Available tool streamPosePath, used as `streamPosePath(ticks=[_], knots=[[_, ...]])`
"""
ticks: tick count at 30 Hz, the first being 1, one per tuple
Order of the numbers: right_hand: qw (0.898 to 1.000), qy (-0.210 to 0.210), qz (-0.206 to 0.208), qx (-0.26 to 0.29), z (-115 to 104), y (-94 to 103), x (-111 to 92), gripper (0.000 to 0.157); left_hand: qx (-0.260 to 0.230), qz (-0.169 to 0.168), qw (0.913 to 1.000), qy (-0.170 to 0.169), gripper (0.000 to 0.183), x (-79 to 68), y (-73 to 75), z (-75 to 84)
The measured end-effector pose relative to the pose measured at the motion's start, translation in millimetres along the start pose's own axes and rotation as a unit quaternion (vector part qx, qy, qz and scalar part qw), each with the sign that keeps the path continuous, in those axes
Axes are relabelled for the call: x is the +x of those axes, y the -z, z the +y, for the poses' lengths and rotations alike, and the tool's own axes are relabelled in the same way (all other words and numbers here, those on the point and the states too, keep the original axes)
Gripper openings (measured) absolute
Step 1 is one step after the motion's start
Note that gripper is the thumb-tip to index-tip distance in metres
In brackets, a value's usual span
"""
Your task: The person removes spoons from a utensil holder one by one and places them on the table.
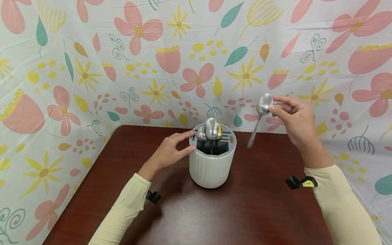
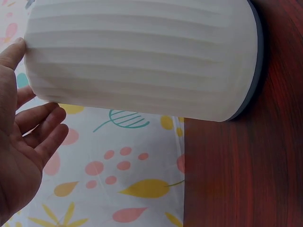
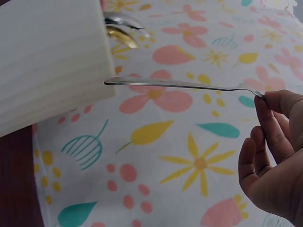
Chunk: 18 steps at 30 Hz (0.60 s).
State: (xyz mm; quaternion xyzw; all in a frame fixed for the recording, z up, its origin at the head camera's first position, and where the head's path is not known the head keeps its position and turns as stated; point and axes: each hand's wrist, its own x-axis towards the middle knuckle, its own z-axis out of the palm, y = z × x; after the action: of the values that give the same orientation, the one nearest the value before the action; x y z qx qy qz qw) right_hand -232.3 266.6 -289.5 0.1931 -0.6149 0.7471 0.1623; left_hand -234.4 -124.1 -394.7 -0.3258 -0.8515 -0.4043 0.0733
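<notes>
Sleeves (image 1: pixel 122 211) of pale yellow cover a person's forearms, a black device (image 1: pixel 153 196) at each wrist, above a reddish-brown wooden table (image 1: pixel 245 214). Upright on the table stands a white, ribbed cutlery holder (image 1: pixel 211 172) with a slotted gray top. The left hand (image 1: pixel 169 149) touches its rim, thumb and fingers spread apart. To the right, well apart from the holder, the right hand (image 1: pixel 295 119) pinches a silver-colored spoon (image 1: pixel 264 104) by its bowl between thumb and forefinger, the handle slanting down and leftward in midair. Silver-colored utensils (image 1: pixel 211 129) and a gold-colored one (image 1: pixel 219 132) stand in the holder, rounded ends up, toward its far side. Behind hangs a white floral curtain (image 1: pixel 196 44) in pink, yellow and teal.
</notes>
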Motion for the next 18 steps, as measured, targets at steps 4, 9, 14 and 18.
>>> streamPosePath(ticks=[4,9,14,18], knots=[[1.0,-0.016,-0.005,-0.016,10.1,8.2,-6.2,0.026,0.001,0.001,1.0,0.002,0.056,0.6,-0.2,0.1],[0.999,-0.024,-0.008,-0.042,25.3,16.2,-12.7,0.026,0.001,0.001,1.0,0.006,0.057,0.0,-0.3,0.2],[0.997,-0.045,-0.005,-0.063,37.8,22.3,-20.7,0.026,0.003,-0.002,0.9999,0.011,0.057,-0.3,-0.6,0.2],[0.995,-0.065,-0.008,-0.074,46.1,27.0,-26.1,0.027,0.004,-0.003,0.9999,0.009,0.057,0.2,-0.5,-0.2]])
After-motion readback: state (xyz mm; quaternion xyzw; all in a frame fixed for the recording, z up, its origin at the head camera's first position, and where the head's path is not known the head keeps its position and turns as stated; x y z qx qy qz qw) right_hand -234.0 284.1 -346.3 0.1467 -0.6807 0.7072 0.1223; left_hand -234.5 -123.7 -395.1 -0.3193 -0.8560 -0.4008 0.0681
